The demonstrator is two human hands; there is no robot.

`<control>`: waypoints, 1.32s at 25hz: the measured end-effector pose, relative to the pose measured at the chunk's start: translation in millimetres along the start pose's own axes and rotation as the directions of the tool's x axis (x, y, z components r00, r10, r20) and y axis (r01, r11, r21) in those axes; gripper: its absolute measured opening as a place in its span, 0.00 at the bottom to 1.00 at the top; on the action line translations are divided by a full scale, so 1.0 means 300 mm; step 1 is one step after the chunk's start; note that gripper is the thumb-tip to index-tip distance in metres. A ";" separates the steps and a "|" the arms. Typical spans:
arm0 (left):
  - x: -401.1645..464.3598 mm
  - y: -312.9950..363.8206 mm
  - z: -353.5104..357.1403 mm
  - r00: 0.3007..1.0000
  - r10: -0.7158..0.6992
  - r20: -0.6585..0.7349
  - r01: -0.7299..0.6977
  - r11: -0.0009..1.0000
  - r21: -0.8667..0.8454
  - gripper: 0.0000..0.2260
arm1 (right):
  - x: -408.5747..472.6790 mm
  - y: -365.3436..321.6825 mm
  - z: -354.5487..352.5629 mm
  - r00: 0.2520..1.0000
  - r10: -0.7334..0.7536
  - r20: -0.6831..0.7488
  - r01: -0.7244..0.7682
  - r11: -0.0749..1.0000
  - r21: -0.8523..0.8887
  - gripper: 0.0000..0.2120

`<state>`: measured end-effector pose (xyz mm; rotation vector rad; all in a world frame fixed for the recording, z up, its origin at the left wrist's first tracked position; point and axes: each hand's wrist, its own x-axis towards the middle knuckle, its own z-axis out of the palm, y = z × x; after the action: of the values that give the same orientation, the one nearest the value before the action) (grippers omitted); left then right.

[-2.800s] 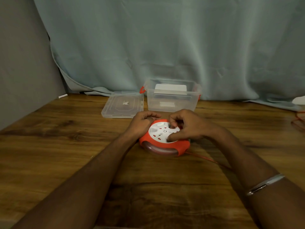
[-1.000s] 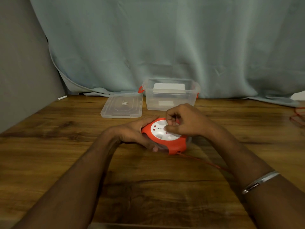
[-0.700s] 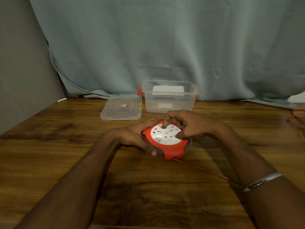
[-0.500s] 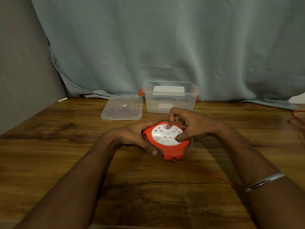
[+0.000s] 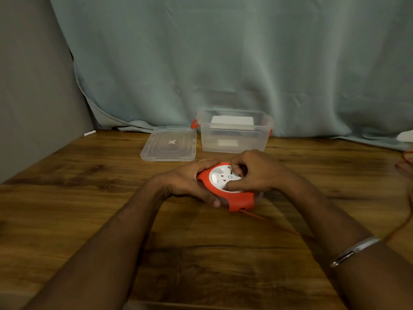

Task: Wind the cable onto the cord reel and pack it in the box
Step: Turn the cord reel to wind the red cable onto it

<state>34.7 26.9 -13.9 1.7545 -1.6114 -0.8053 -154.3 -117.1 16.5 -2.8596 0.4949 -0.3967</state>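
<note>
One wooden table (image 5: 67, 220) fills the head view, a pale curtain (image 5: 223, 63) hanging behind — one clear box (image 5: 234, 139) at the back holding something white, its one lid (image 5: 169, 145) flat beside it. Two hands on one cord reel (image 5: 237, 198): left hand (image 5: 190, 182) cups its edge with fingers curled, right hand (image 5: 257, 173) pinches the white face. The red cable (image 5: 268, 221) trails right across the table.

Both arms reach forward. The left hand (image 5: 190, 182) cups the cord reel (image 5: 228, 189); the right hand (image 5: 254, 173) pinches its top.
</note>
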 end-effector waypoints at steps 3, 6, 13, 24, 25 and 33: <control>-0.003 -0.005 -0.001 1.000 0.020 0.005 -0.020 1.000 -0.021 0.45 | 0.004 -0.042 0.039 0.995 -0.002 -0.095 -0.002 0.999 -0.036 0.25; 0.000 -0.006 -0.001 0.998 0.058 0.026 -0.057 0.998 -0.036 0.46 | 0.011 -0.054 0.043 0.994 -0.016 -0.112 0.012 0.999 -0.034 0.23; 0.008 -0.019 -0.009 0.999 -0.029 0.039 0.028 0.999 0.016 0.61 | 0.003 0.050 -0.036 0.985 -0.022 0.172 -0.021 0.968 0.249 0.21; 0.011 -0.007 -0.007 0.997 -0.045 0.058 0.044 0.999 0.021 0.56 | -0.007 0.061 -0.037 0.991 0.014 0.135 -0.053 0.956 0.290 0.27; 0.011 -0.004 -0.007 0.998 -0.040 0.055 0.039 0.999 0.021 0.55 | -0.007 0.052 -0.035 0.993 0.023 0.117 -0.053 0.966 0.254 0.25; 0.011 -0.010 -0.001 1.000 0.001 0.017 -0.001 1.000 -0.008 0.44 | 0.004 -0.040 0.021 0.997 0.052 -0.063 -0.057 0.995 -0.078 0.25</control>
<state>37.1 23.9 -16.1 1.7453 -1.6178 -0.8272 -147.7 -105.6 13.7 -2.9100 0.6123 -0.4651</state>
